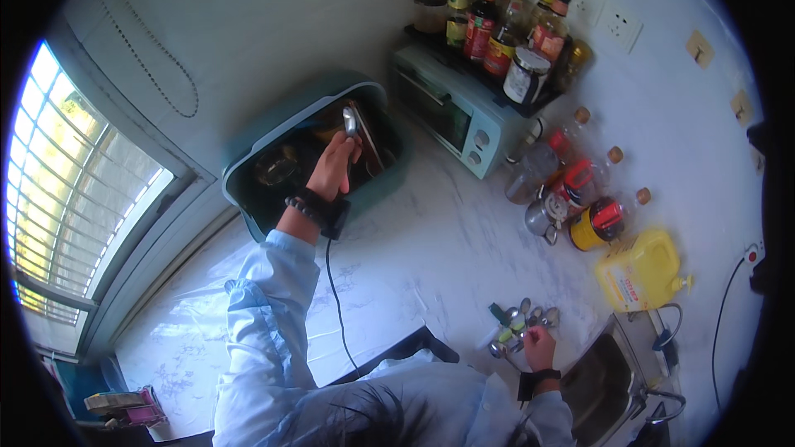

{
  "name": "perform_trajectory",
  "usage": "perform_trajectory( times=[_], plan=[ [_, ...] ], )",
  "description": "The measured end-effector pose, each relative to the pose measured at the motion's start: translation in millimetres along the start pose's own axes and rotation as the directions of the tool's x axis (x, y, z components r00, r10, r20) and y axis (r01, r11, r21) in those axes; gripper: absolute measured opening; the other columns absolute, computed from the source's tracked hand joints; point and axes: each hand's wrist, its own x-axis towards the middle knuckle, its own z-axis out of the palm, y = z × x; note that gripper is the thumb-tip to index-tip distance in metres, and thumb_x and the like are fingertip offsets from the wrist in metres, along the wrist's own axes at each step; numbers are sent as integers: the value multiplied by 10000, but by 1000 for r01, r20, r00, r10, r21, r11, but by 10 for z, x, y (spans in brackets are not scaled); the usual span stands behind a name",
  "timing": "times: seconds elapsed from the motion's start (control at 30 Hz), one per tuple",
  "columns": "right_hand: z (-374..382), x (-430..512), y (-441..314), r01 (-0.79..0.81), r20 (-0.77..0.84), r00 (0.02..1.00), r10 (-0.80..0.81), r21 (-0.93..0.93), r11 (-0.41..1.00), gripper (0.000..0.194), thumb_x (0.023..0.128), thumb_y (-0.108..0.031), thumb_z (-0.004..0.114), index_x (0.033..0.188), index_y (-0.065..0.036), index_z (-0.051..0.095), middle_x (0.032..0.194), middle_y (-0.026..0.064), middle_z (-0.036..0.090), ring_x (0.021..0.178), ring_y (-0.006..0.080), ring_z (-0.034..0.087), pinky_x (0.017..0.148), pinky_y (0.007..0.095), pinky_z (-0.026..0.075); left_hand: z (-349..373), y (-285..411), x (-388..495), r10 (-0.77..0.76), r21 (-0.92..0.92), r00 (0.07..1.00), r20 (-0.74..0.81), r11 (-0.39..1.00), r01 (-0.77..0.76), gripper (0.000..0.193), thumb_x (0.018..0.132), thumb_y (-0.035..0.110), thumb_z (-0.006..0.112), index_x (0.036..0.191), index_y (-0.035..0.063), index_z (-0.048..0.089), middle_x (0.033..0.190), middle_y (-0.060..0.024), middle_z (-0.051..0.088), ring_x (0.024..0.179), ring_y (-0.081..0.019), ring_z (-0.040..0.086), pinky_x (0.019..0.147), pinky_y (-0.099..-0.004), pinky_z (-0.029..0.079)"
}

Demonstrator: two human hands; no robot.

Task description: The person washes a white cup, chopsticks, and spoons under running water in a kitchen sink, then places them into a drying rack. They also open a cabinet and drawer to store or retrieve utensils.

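My left hand (335, 164) reaches over an open grey-green plastic storage bin (239, 167) and grips a metal spoon (349, 121), its bowl pointing away from me. Below it in the bin sit a clear glass bowl (276, 166) and some flat, brown-edged items (372, 139) along the right wall. Much of the bin's inside is dark. At the lower right my right hand (539, 347) is at a pile of metal spoons (525, 305), some with green parts. Its fingers are curled at the pile's near edge; whether they hold a spoon is hidden.
A light blue toaster oven (487, 127) stands right of the bin, bearing sauce bottles (481, 22) and jars. Along the wall are oil bottles (581, 183), a yellow pump jug (640, 270) and a sink (599, 379). A black cable (335, 292) crosses the marble-patterned counter (428, 230).
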Motion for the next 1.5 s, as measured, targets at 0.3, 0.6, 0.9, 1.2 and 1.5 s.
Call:
perform_trajectory(
  times=[0.3, 0.6, 0.9, 1.2, 1.5],
  plan=[
    [-40, 5, -182, -28, -8, 1000, 29, 29, 999, 123, 778, -119, 627, 845, -16, 618, 738, 129, 643, 669, 221, 638, 627, 325, 500, 23, -648, 813, 101, 67, 992, 74, 992, -106, 136, 934, 97, 440, 1014, 41, 536, 815, -37, 582, 558, -105, 499, 528, -252, 403],
    [11, 9, -86, -22, -22, 1000, 21, -32, 999, 87, 801, -93, 615, 847, -22, 601, 671, 70, 611, 607, 118, 577, 582, 270, 471, -110, -740, 936, -95, 89, 980, 174, 993, 80, 242, 853, 45, 570, 1084, -29, 560, 854, -122, 638, 548, -148, 581, 561, -277, 480],
    [-41, 155, -274, -52, 69, 996, 58, -89, 995, 102, 790, -134, 609, 834, -43, 614, 735, 127, 632, 678, 263, 627, 634, 355, 492, -170, -1294, 1104, -182, -19, 926, 332, 980, 199, 263, 696, -32, 691, 946, -26, 612, 859, -133, 649, 648, -214, 633, 633, -307, 528],
    [-49, 156, -426, -22, 63, 998, 29, -102, 995, 95, 772, -111, 612, 840, -45, 619, 736, 132, 631, 679, 269, 627, 640, 351, 495, -168, -1462, 1106, -165, 413, 912, 376, 911, -5, 299, 584, 66, 782, 858, 64, 663, 912, -103, 651, 935, -247, 614, 841, -337, 485],
    [-60, 70, -120, 26, -16, 999, -29, -135, 990, 90, 792, -123, 619, 810, -35, 613, 624, 70, 597, 564, 156, 577, 543, 299, 462, -265, -1208, 990, -192, 521, 930, 313, 853, 0, 390, 683, 122, 723, 1048, 40, 611, 1058, -148, 619, 1054, -275, 563, 928, -353, 440]
  ],
)
